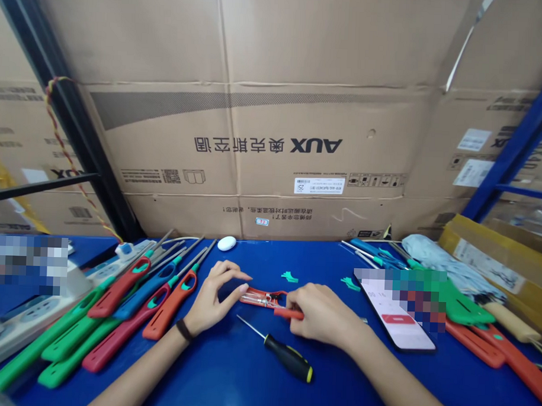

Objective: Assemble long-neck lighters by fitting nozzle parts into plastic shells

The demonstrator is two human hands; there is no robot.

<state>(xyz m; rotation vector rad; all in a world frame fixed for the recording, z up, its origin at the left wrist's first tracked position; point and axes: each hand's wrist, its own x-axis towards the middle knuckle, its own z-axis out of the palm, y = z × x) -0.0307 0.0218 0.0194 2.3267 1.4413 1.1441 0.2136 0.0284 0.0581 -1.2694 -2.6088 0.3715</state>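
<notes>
An opened orange stick lighter casing (252,297) lies on the blue table in front of me, its clear fuel tank and inner parts showing. My left hand (218,293) is at its left end, thumb and forefinger apart, the thumb tip at the casing's edge. With closed fingers, my right hand (318,314) grips an orange plastic piece (289,313) at the casing's right end; the fingers partly hide it. Nearer to me lies a screwdriver (288,357) with a black and yellow handle. Small green plastic parts (290,277) sit just beyond the casing.
Several stick lighters (119,334) in green, red, blue and orange are piled left, beside white power strips (8,336). A phone (398,320) lies right, with more lighters (483,343) beyond. A white oval object (227,243) is near the cardboard wall (274,108).
</notes>
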